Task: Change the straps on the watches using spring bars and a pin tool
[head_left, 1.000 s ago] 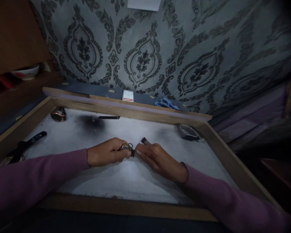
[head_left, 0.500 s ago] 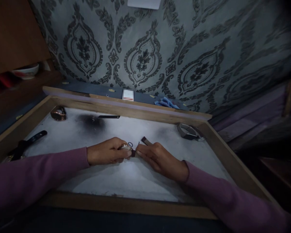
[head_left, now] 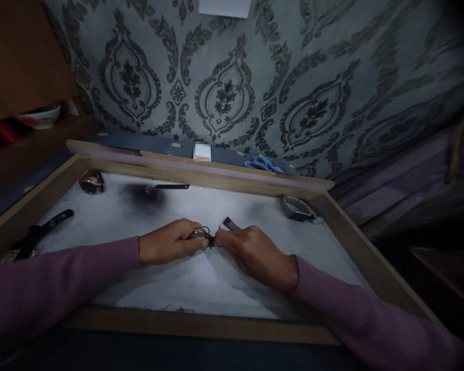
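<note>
My left hand (head_left: 174, 240) is closed around a wristwatch (head_left: 198, 233), its round shiny case showing between thumb and fingers. Just right of the case, a short dark piece of strap (head_left: 212, 241) bridges the gap to my right hand (head_left: 257, 255). That hand is closed too, thumb and fingertips pinched at the strap; what else lies inside the grip is hidden. A flat brown-grey strip (head_left: 232, 223) sticks out behind the right fingers, and I cannot tell whether it is held. A thin dark loop (head_left: 206, 229) shows behind the watch case.
A wooden-rimmed tray (head_left: 201, 324) with a white bottom surrounds my hands. Inside lie a rose-gold watch (head_left: 92, 182), a black-strapped watch (head_left: 42, 232), a flat dark blade (head_left: 172, 186) and a grey-banded watch (head_left: 297, 207). Beyond the back rim is a blue cloth (head_left: 263, 163).
The watch case has tilted in my left hand, so its face catches less light. My right fingers have shifted slightly at the strap. The whole view has moved a little.
</note>
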A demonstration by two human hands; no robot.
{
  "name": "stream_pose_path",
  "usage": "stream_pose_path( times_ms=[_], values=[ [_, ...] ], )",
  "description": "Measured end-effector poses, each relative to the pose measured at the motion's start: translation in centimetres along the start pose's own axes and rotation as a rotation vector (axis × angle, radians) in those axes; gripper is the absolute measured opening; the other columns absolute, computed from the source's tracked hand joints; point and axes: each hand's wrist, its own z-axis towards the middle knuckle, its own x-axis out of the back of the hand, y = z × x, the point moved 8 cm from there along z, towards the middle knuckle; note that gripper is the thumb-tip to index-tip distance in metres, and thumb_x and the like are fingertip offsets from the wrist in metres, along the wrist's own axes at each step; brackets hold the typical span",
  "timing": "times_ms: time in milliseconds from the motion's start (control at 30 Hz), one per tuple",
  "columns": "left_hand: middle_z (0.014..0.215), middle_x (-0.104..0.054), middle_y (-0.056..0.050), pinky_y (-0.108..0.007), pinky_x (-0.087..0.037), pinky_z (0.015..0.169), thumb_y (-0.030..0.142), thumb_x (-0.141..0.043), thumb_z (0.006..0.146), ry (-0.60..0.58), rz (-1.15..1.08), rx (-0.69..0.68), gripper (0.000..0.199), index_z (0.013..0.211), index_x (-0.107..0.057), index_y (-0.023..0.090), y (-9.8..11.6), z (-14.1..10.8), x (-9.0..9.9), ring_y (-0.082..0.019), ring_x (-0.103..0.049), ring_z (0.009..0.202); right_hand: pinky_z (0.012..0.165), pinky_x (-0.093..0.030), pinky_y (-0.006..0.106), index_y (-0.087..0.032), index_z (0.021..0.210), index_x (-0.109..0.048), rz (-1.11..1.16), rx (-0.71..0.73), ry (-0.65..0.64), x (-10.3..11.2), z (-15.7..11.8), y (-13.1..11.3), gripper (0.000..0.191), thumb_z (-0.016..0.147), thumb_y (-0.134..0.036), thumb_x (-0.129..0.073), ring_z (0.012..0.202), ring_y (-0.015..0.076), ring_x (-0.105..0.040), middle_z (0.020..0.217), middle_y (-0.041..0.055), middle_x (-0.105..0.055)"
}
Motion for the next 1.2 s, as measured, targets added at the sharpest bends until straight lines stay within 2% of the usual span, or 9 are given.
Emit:
stream_pose_path(
  times_ms=[200, 433, 733, 1000, 1100, 1200],
  values=[
    [0.052, -0.037, 0.009, -0.019, -0.025, 0.042, 0.039, -0.050, 0.087, -0.070, -0.178, 0.074, 0.027, 0.071, -0.043, 0.018, -1.0, -0.1, -0.3, -0.005, -0.030, 0.044, 0.050, -0.028, 0.023, -0.017, 0.078, -0.049, 0.209, -0.049, -0.012, -0.2, 0.2, 0.4, 0.026, 0.096, -0.016, -0.031, 0.050, 0.0095, -0.039, 0.062, -0.0004, -0.049],
    [0.051, -0.039, 0.011, -0.015, -0.026, 0.036, 0.039, -0.054, 0.086, -0.012, -0.266, 0.117, 0.024, 0.092, -0.050, 0.016, -1.0, -0.1, 0.0, -0.005, -0.033, 0.039, 0.050, -0.030, 0.023, -0.016, 0.081, -0.050, 0.280, -0.108, -0.005, -0.3, 0.3, 0.8, 0.026, 0.097, -0.022, -0.031, 0.051, 0.0094, -0.042, 0.066, 0.0010, -0.050],
    [0.052, -0.047, 0.009, -0.016, -0.033, 0.038, 0.031, -0.050, 0.087, 0.070, -0.192, 0.071, 0.014, 0.082, -0.051, 0.017, -1.2, 0.1, -0.2, -0.005, -0.043, 0.038, 0.049, -0.031, 0.022, -0.015, 0.082, -0.051, 0.211, -0.087, -0.030, -0.4, 0.3, 0.3, 0.025, 0.097, -0.019, -0.031, 0.052, 0.0098, -0.043, 0.065, 0.0019, -0.053],
    [0.058, -0.048, 0.006, -0.016, -0.033, 0.039, 0.029, -0.045, 0.090, 0.046, -0.050, 0.080, 0.018, 0.084, -0.055, 0.016, -0.6, -0.2, -0.5, -0.004, -0.043, 0.039, 0.055, -0.036, 0.024, -0.014, 0.089, -0.054, 0.274, -0.113, -0.091, -1.1, 0.4, 0.0, 0.023, 0.096, -0.018, -0.033, 0.056, 0.0126, -0.051, 0.062, 0.0007, -0.055],
    [0.058, -0.048, 0.006, -0.016, -0.032, 0.038, 0.030, -0.045, 0.090, 0.058, -0.046, 0.079, 0.019, 0.079, -0.052, 0.017, -0.7, -0.1, -0.2, -0.005, -0.042, 0.039, 0.058, -0.038, 0.025, -0.014, 0.087, -0.055, 0.422, -0.096, -0.049, -0.4, 0.5, 0.1, 0.021, 0.096, -0.019, -0.036, 0.060, 0.0125, -0.050, 0.064, 0.0005, -0.055],
    [0.057, -0.047, 0.007, -0.016, -0.032, 0.038, 0.033, -0.046, 0.089, 0.081, -0.047, 0.086, 0.021, 0.075, -0.049, 0.017, -1.0, 0.0, 0.1, -0.005, -0.040, 0.039, 0.057, -0.038, 0.022, -0.015, 0.082, -0.054, 0.634, -0.124, -0.028, 0.0, 0.6, 0.6, 0.023, 0.097, -0.020, -0.037, 0.054, 0.0094, -0.047, 0.060, -0.0028, -0.052]
  ],
)
